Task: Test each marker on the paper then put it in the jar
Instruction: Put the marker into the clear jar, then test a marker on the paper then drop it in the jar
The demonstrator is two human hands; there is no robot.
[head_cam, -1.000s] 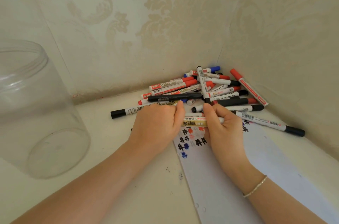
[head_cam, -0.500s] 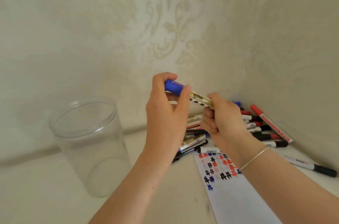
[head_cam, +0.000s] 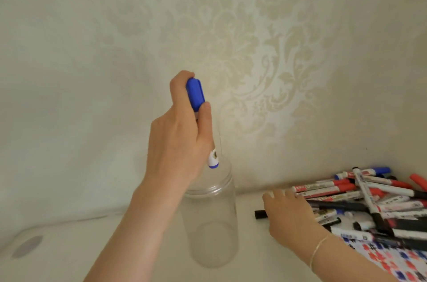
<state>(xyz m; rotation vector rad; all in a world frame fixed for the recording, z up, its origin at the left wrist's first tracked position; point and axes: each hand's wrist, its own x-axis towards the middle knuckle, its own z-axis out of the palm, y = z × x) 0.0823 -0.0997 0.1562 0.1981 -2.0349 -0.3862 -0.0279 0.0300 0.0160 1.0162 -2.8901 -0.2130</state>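
My left hand [head_cam: 178, 138] grips a blue-capped marker [head_cam: 196, 94] held upright, its lower end hanging just above the mouth of a clear plastic jar [head_cam: 211, 217] that stands on the table. The jar looks empty. My right hand [head_cam: 288, 214] lies flat and spread on the table at the left edge of a pile of red, black and blue markers [head_cam: 360, 198], touching a black-tipped one but gripping nothing. The paper [head_cam: 392, 258], covered with red, blue and black test marks, lies at the bottom right.
Patterned cream wallpaper walls meet in a corner behind the pile. A whitish round object with a grey spot [head_cam: 25, 244] sits at the far left of the pale table [head_cam: 143, 256].
My left hand has carried the blue marker away from the right hand, turned it upright and brought it over the jar. My right hand let go and dropped to the marker pile.
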